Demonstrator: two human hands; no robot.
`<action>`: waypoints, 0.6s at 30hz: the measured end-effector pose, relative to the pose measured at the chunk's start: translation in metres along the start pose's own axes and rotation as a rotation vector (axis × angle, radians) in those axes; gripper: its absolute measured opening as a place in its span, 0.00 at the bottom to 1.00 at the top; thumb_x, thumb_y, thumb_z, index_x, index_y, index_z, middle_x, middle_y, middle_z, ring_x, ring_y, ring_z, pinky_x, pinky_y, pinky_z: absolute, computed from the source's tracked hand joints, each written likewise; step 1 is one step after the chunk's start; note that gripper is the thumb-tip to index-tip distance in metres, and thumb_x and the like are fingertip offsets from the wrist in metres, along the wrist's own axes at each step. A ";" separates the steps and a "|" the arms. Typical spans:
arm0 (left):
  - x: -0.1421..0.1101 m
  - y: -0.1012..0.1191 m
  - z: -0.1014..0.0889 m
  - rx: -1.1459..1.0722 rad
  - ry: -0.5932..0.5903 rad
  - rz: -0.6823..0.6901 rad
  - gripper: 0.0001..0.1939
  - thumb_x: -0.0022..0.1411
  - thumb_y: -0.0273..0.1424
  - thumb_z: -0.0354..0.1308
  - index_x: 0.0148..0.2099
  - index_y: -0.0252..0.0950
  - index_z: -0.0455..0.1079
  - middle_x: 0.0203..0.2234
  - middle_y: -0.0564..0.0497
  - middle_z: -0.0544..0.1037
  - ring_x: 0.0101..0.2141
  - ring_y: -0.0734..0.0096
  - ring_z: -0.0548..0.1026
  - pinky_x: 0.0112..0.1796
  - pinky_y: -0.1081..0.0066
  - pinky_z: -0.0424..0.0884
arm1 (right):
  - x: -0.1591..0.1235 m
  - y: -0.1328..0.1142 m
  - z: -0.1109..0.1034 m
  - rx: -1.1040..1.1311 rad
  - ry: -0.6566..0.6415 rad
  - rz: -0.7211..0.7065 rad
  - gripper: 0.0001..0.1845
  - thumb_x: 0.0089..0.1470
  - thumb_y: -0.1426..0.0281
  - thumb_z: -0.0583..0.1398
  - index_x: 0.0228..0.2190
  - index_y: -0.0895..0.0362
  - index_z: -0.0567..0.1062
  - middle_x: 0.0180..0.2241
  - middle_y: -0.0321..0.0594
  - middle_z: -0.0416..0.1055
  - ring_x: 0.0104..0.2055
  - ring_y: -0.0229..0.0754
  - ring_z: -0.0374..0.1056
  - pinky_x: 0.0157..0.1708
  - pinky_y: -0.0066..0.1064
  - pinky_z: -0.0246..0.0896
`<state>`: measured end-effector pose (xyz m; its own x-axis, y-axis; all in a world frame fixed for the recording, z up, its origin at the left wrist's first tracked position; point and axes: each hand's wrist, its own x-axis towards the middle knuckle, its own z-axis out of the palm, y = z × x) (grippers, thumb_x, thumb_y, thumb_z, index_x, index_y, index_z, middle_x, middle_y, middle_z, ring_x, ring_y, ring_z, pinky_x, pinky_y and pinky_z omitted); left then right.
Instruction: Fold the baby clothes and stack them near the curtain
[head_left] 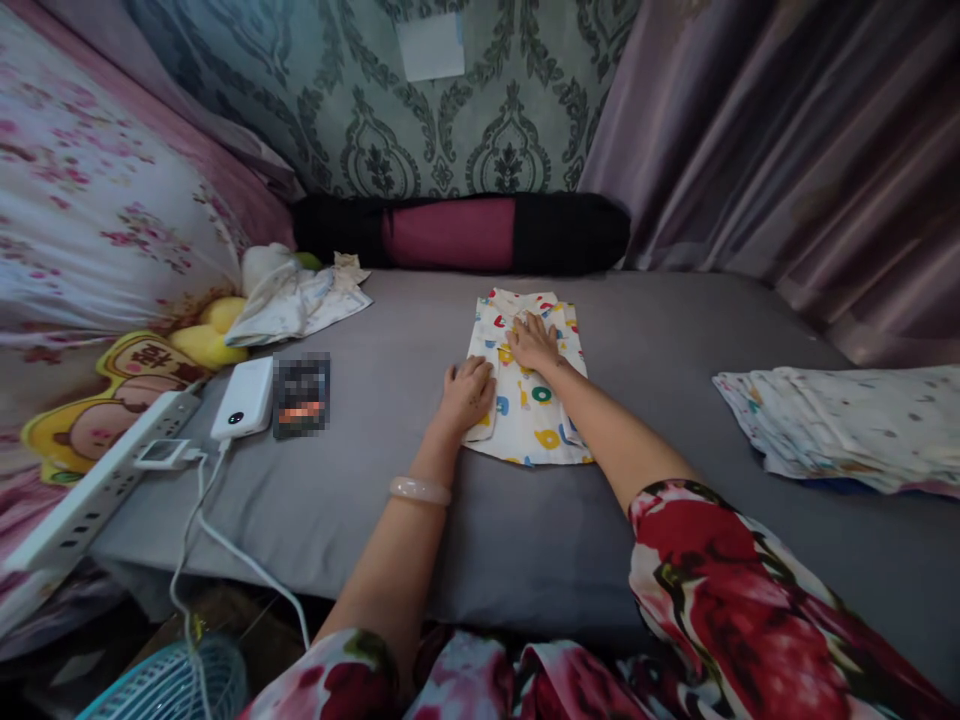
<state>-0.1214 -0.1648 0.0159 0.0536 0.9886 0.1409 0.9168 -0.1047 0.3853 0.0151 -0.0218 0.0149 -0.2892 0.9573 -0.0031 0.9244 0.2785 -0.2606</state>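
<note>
A small white garment (pixel 525 410) with colourful letter-like prints lies flat on the grey bed sheet (pixel 360 480), its sides folded inward. My right hand (pixel 534 345) rests on its upper middle, fingers spread and flat. At the garment's left edge lies my left hand (pixel 470 392), palm down with its fingers stretched out over the folded side. Neither hand appears to grip the cloth. The undersides of both palms are hidden.
A stack of folded cloths (pixel 847 420) lies at the right. On the left are a crumpled cloth (pixel 307 300), a white power bank (pixel 244 397), a power strip (pixel 112 475), cables and a yellow plush toy (pixel 214 335). A black and maroon bolster (pixel 450 233) lines the back.
</note>
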 end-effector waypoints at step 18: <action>0.022 0.005 -0.006 0.148 -0.099 0.088 0.25 0.70 0.37 0.40 0.65 0.35 0.55 0.67 0.40 0.55 0.66 0.58 0.51 0.63 0.46 0.47 | -0.100 0.061 -0.027 0.031 -0.049 0.011 0.36 0.64 0.59 0.40 0.66 0.67 0.48 0.69 0.53 0.40 0.70 0.52 0.37 0.66 0.51 0.35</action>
<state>-0.1183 -0.1443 0.0266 0.1677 0.9830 0.0752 0.9547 -0.1809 0.2363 0.1072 -0.0980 0.0258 -0.2915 0.9551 -0.0533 0.9198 0.2646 -0.2897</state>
